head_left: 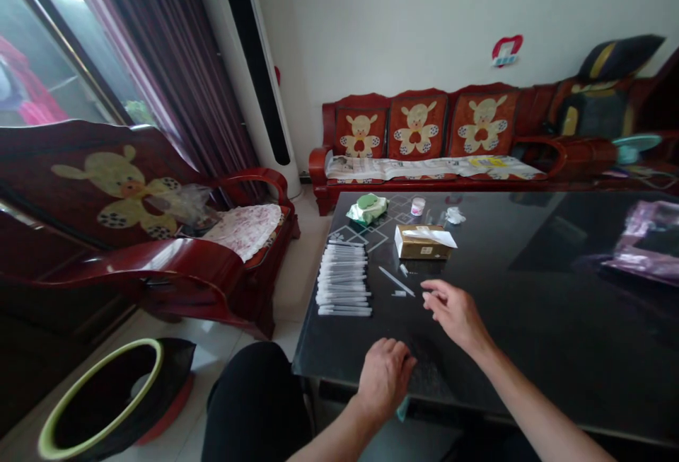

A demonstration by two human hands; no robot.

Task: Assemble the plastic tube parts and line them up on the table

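My right hand (453,313) is held over the dark table (477,384), thumb and index finger apart with nothing seen between them. Just left of its fingertips lies a slim white pen barrel (397,282). Two small whitish pieces like pen caps, an upper cap (404,270) and a lower cap (399,293), lie beside the barrel. My left hand (386,373) is at the table's near edge, back up, its fingers curled in; the palm is hidden. Farther left, a row of white pens (344,278) with dark ends lies side by side.
A cardboard box (424,246) with white paper on top stands behind the barrel. Beyond are a green wipes pack (367,209), a small white tub (418,206) and crumpled tissue (455,215). Purple plastic wrapping (644,243) lies right. A bin (100,398) stands on the floor left.
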